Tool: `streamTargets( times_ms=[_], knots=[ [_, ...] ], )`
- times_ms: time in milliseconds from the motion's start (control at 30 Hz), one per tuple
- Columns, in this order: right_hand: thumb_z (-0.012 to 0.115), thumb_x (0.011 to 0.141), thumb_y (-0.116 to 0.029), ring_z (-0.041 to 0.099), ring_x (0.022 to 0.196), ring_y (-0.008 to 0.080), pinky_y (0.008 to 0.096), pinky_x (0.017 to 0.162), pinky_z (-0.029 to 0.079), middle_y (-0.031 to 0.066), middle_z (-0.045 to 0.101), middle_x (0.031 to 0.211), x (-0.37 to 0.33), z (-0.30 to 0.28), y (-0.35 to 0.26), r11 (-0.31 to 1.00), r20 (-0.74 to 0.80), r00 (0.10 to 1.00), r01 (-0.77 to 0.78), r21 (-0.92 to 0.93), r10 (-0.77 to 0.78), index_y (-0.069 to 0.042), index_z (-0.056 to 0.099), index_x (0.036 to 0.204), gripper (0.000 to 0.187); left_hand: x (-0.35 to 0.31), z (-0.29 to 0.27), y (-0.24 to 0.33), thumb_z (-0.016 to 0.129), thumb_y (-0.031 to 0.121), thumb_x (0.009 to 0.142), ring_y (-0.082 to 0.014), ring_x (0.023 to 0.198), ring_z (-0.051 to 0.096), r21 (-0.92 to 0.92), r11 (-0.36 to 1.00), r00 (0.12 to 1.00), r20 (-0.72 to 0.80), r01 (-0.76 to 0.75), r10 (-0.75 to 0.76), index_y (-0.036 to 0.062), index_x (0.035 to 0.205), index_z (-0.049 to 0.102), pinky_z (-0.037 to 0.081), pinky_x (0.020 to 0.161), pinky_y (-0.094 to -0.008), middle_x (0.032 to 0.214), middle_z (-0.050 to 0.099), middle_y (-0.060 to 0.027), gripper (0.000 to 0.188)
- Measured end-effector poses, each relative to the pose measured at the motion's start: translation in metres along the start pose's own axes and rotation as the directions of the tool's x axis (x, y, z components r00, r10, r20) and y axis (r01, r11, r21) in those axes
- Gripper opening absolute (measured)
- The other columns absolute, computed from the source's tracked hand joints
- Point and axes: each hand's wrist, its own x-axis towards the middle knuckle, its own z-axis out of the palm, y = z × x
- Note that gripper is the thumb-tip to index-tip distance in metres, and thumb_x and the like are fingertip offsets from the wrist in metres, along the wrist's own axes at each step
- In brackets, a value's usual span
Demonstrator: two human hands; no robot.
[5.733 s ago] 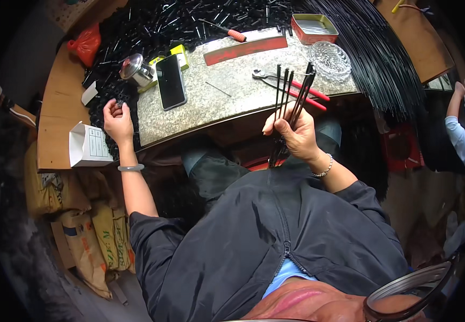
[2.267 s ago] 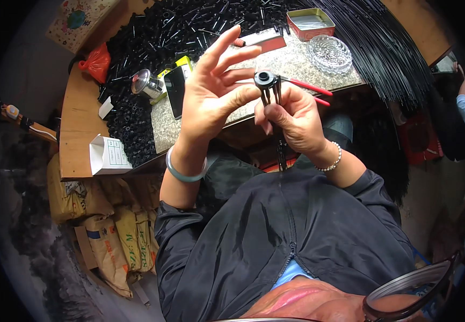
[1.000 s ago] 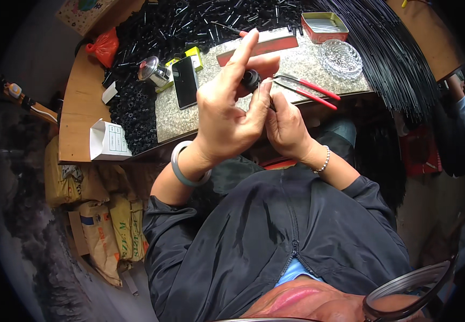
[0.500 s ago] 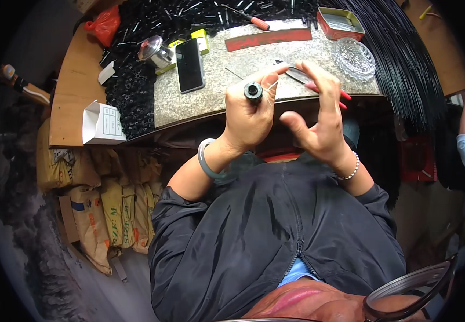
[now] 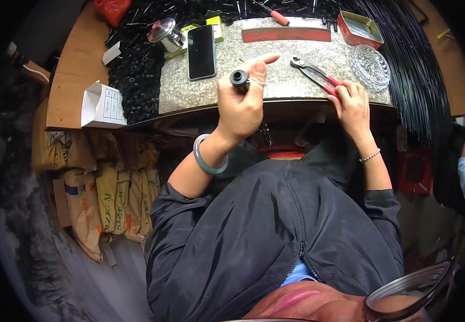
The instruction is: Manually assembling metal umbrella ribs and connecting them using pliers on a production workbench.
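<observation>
My left hand (image 5: 239,114) is closed around a black tubular part (image 5: 239,78), its round hollow end facing up. A thin pale strand sticks out beside the thumb, and most of the part is hidden in the palm. At the front edge of the stone work surface (image 5: 281,75), my right hand (image 5: 355,110) has its thumb and fingers on the red handles of a pair of pincers (image 5: 312,75). The pincers lie flat, jaws pointing away to the left.
A black phone (image 5: 202,52) lies left of the left hand, near a metal canister (image 5: 167,36). Beyond are a red strip (image 5: 286,35), a screwdriver (image 5: 278,17) and a tin (image 5: 360,29). A glass dish (image 5: 371,67) sits beside long black rods (image 5: 415,70). Small black parts (image 5: 133,80) are piled left.
My right hand has moved from beside the left hand down and right onto the pincers' handles. My left hand still holds the black part. The whole view has shifted slightly.
</observation>
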Motion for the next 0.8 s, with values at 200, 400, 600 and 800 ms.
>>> streamTargets(
  times_ms=[200,400,600,800],
  knots=[
    [0.059,0.085,-0.009,0.050,0.088,0.0239,0.0311,0.078,0.041,0.0098,0.050,0.090,-0.002,-0.007,0.006,0.879,0.149,0.973,-0.226,0.420,0.179,-0.002,0.051,0.086,0.010,0.003,0.002,0.000,0.047,0.019,0.096,0.0004,0.046,0.029,0.025,0.999,0.999,-0.040,-0.020,0.021,-0.0049,0.105,0.062,0.023,0.042,-0.0194,0.050,0.035,0.0089,0.030],
    [0.069,0.070,-0.003,0.056,0.079,0.0240,0.0277,0.072,0.045,0.0118,0.052,0.094,0.029,-0.104,-0.043,0.909,0.003,0.994,0.102,0.405,-0.113,-0.004,0.063,0.093,0.024,0.008,-0.001,-0.020,0.047,0.017,0.096,0.0005,0.046,0.030,0.024,1.000,0.996,-0.091,0.019,-0.016,-0.0044,0.103,0.063,0.023,0.041,-0.0201,0.051,0.036,0.0088,0.028],
    [0.077,0.063,-0.021,0.055,0.076,0.0184,0.0283,0.061,0.047,0.0036,0.054,0.094,0.036,-0.127,-0.050,0.961,-0.087,0.958,0.266,-0.074,-0.272,-0.013,0.068,0.091,0.030,0.016,0.011,-0.021,0.044,0.019,0.097,0.0013,0.042,0.033,0.038,0.999,0.996,-0.084,0.030,-0.026,-0.0056,0.103,0.063,0.023,0.039,-0.0185,0.050,0.041,0.0075,0.031],
    [0.076,0.064,-0.024,0.055,0.075,0.0190,0.0285,0.061,0.047,0.0039,0.054,0.095,0.036,-0.134,-0.055,0.942,-0.049,0.950,0.297,-0.154,-0.308,-0.013,0.067,0.091,0.031,0.015,0.013,-0.018,0.045,0.017,0.096,0.0015,0.043,0.034,0.007,0.999,0.996,-0.087,0.032,-0.031,-0.0054,0.101,0.063,0.023,0.040,-0.0184,0.051,0.043,0.0076,0.029]
  ],
)
